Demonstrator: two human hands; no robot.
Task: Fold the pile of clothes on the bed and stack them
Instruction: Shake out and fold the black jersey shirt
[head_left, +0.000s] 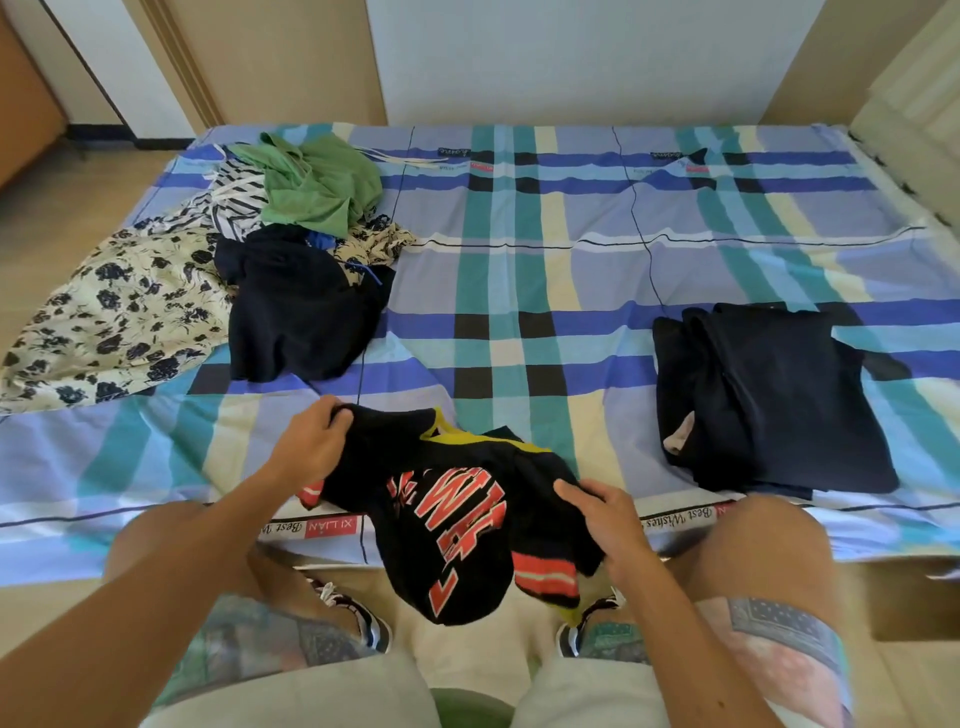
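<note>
A black shirt with red lettering and yellow trim (457, 514) hangs crumpled over the bed's near edge. My left hand (311, 441) grips its upper left part, and my right hand (605, 512) holds its right side. On the left of the bed lies an unfolded pile: a green garment (322, 182), a striped piece (234, 202), a floral dress (114, 317) and a dark garment (301, 317). A stack of folded dark clothes (769, 395) lies on the right of the bed.
The bed carries a blue, teal and cream plaid sheet (519, 249). My knees and shoes are below the bed's edge. A wall runs behind the bed, with a wooden door frame (176, 62) at far left and a pale headboard (914, 114) at right.
</note>
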